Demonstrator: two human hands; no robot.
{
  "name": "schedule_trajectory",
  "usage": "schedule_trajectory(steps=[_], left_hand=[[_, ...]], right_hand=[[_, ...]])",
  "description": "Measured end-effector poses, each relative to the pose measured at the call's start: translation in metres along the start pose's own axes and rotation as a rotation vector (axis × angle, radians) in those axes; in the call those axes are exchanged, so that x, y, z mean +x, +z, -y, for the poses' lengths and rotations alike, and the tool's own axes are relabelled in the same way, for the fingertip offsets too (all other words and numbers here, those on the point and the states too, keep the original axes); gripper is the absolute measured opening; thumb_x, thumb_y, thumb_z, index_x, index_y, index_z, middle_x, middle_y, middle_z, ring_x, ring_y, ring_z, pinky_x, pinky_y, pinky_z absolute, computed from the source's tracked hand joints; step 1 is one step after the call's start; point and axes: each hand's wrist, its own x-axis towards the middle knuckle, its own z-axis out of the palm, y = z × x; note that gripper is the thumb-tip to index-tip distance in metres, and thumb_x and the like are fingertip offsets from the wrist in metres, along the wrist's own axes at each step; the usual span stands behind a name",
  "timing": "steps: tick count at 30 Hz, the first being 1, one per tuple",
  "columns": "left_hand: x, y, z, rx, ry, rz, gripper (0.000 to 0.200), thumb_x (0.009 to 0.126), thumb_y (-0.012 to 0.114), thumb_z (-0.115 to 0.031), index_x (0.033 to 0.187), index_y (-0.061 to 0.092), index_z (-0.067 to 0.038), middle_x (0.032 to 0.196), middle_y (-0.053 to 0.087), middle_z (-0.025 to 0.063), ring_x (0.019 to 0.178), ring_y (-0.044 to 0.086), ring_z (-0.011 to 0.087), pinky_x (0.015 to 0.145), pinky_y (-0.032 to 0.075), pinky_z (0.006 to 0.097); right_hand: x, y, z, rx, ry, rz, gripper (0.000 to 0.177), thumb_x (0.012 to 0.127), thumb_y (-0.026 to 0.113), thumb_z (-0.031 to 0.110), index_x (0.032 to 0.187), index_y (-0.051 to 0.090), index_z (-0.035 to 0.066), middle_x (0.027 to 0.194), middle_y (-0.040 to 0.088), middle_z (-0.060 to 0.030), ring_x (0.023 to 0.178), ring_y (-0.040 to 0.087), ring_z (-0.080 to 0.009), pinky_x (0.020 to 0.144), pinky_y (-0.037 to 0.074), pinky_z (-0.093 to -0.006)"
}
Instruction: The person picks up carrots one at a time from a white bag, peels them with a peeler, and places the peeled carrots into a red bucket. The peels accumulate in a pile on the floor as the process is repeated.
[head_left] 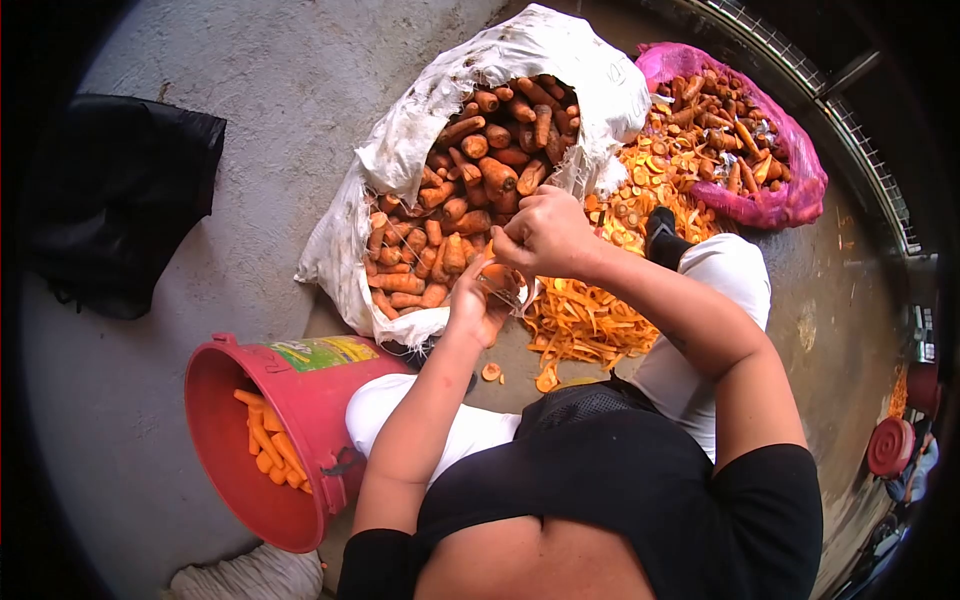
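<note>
My left hand is closed around a carrot, which shows only in part between the two hands. Just above it, my right hand is curled into a fist. What that fist grips is hidden by the fingers, though a thin, shiny strip shows near the carrot. Behind both hands, a white woven sack lies open, full of unpeeled carrots. Orange peelings are heaped on the floor to the right of my hands.
A red bucket holding peeled carrots lies tipped at the left. At the upper right are a pink sack of carrots and scattered cut carrot ends. Black cloth lies far left, and a folded sack below the bucket.
</note>
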Motion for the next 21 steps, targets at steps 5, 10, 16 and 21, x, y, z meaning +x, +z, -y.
schedule_trajectory(steps=[5,10,16,21], left_hand=[[-0.012,0.016,0.0,-0.061,-0.028,-0.042,0.037,0.099,0.038,-0.036,0.11,0.053,-0.004,0.091,0.062,0.0083,0.083,0.064,0.0207,0.075,0.057,0.0372],[-0.017,0.007,0.006,0.217,0.038,0.044,0.036,0.099,0.036,-0.034,0.112,0.052,-0.004,0.084,0.06,0.0107,0.072,0.061,0.019,0.057,0.051,0.0311],[-0.032,0.009,0.007,0.308,0.045,0.315,0.044,0.1,0.035,-0.04,0.118,0.051,-0.003,0.079,0.058,0.0107,0.059,0.054,0.0156,0.051,0.046,0.0277],[-0.04,0.018,-0.006,0.226,0.002,0.288,0.041,0.101,0.034,-0.04,0.119,0.05,-0.007,0.082,0.058,0.0071,0.063,0.058,0.0138,0.053,0.047,0.0239]], right_hand=[[-0.004,0.004,-0.003,-0.007,-0.017,-0.003,0.032,0.074,0.062,0.02,0.043,0.058,0.011,0.044,0.05,-0.0048,0.046,0.05,-0.0232,0.055,0.041,-0.0353],[-0.003,0.002,-0.013,-0.004,0.051,0.009,0.032,0.075,0.061,0.022,0.046,0.061,0.012,0.044,0.052,-0.0048,0.045,0.051,-0.0224,0.058,0.044,-0.0339],[-0.004,0.001,-0.078,-0.409,0.304,0.202,0.04,0.082,0.049,0.027,0.048,0.062,0.009,0.051,0.059,-0.0119,0.046,0.057,-0.0253,0.072,0.046,-0.0368],[0.005,-0.006,-0.067,-0.379,0.418,-0.019,0.042,0.083,0.052,0.035,0.054,0.067,0.008,0.045,0.056,-0.0084,0.043,0.058,-0.0243,0.06,0.049,-0.0365]])
